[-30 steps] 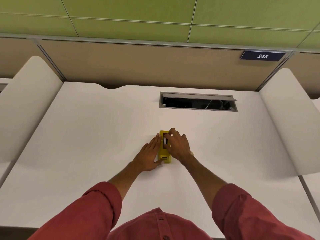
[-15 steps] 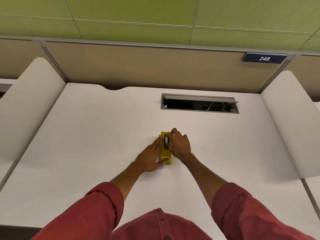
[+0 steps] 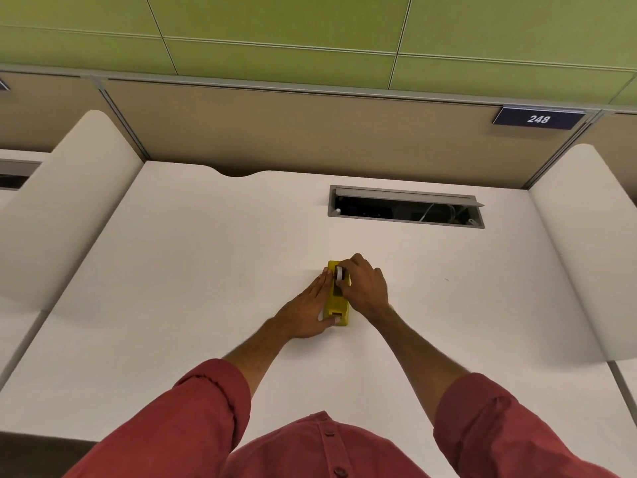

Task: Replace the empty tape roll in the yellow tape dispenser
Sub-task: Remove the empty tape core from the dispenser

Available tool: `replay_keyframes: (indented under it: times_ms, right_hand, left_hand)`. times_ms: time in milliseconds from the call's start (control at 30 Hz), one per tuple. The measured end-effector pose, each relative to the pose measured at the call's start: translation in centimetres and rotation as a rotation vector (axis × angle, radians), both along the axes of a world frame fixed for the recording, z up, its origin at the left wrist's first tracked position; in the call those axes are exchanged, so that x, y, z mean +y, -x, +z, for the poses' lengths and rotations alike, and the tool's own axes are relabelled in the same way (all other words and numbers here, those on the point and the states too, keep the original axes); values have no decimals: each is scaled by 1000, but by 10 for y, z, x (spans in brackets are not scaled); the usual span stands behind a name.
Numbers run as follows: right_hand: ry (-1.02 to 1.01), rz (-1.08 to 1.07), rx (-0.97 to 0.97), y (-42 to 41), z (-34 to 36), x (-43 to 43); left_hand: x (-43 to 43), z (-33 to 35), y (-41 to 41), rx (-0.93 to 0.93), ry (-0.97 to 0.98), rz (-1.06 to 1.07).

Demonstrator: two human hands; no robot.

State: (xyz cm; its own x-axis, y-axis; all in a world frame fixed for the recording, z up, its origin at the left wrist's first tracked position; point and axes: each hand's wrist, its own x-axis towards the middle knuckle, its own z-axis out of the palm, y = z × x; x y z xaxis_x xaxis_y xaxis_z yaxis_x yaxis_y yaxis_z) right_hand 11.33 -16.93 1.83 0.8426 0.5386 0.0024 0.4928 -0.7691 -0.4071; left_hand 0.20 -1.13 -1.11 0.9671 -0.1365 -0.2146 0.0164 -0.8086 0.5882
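Observation:
The yellow tape dispenser (image 3: pixel 337 305) lies on the white desk (image 3: pixel 193 270), near its middle, long axis pointing away from me. My left hand (image 3: pixel 306 310) presses flat against the dispenser's left side, fingers straight. My right hand (image 3: pixel 363 286) reaches over from the right, its fingertips pinched on a white tape roll (image 3: pixel 340 273) sitting in the dispenser's far slot. Most of the roll is hidden by the fingers and the yellow housing.
An open cable hatch (image 3: pixel 406 207) is sunk into the desk behind the dispenser. White side dividers stand at the left (image 3: pixel 65 215) and right (image 3: pixel 586 243). A tan back panel carries a sign reading 248 (image 3: pixel 538 118).
My right fingers have closed tighter on the white roll at the dispenser's far end, and the roll now shows a little more above the slot. The left hand has stayed in place.

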Motion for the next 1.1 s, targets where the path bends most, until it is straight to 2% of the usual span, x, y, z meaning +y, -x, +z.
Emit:
replay_keyframes:
  times_ms: [167,300,433,567,800,1100]
  right_hand:
    - [-140,-85,105,3,-2,-5]
    - [-249,-113,111,9,-1,-9]
    - [-460,-116,228,15,1,-8]
    - [-710,-231,425,18,6,-7]
    - [-809,-239,571,21,13,-8]
    - [-959,-208,765,23,14,-13]
  left_hand:
    - [0,3,1,-34,79,77]
    - [-5,9,-1,-145,173,286]
    - [-7,12,-8,-227,243,418]
    - [-8,21,-9,-217,297,402]
    - [-16,29,-8,-257,270,402]
    - [-16,37,-8,-270,362,462]
